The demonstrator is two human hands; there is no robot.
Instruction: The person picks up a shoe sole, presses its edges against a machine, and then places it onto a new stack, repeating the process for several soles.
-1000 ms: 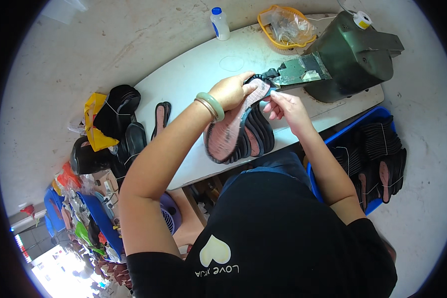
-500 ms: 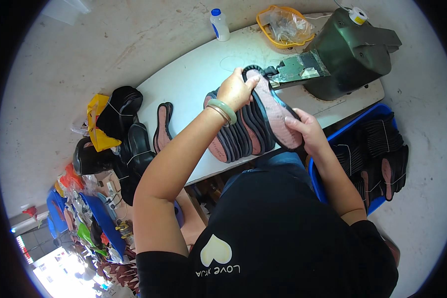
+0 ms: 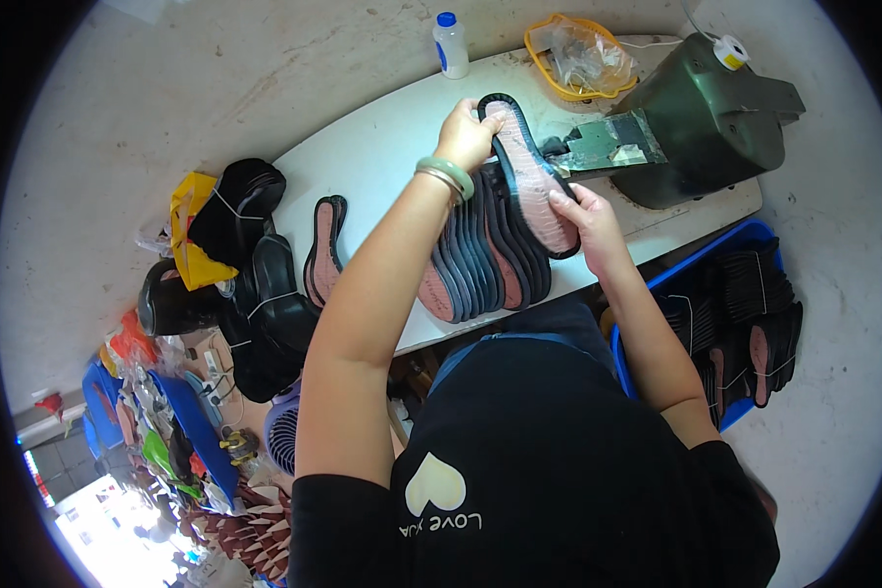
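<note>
I hold a shoe sole (image 3: 529, 176), pink inside with a dark rim, over a white table (image 3: 382, 157). My left hand (image 3: 465, 132), with a pale green bangle on the wrist, grips the sole's far tip. My right hand (image 3: 583, 220) holds its near side edge. Under the sole lies a fanned stack of like soles (image 3: 480, 269). Just right of the sole stands a dark green machine (image 3: 706, 108) with a flat metal plate sticking out toward it.
A single sole (image 3: 323, 250) lies at the table's left. Tied bundles of dark soles (image 3: 255, 284) pile up left of the table. A blue crate (image 3: 745, 304) of soles stands at my right. A white bottle (image 3: 450, 44) and a yellow basket (image 3: 578, 49) sit at the far edge.
The sole has come away from the machine's plate and now lies over the stack. My left hand moved to its far tip, my right hand to its near edge.
</note>
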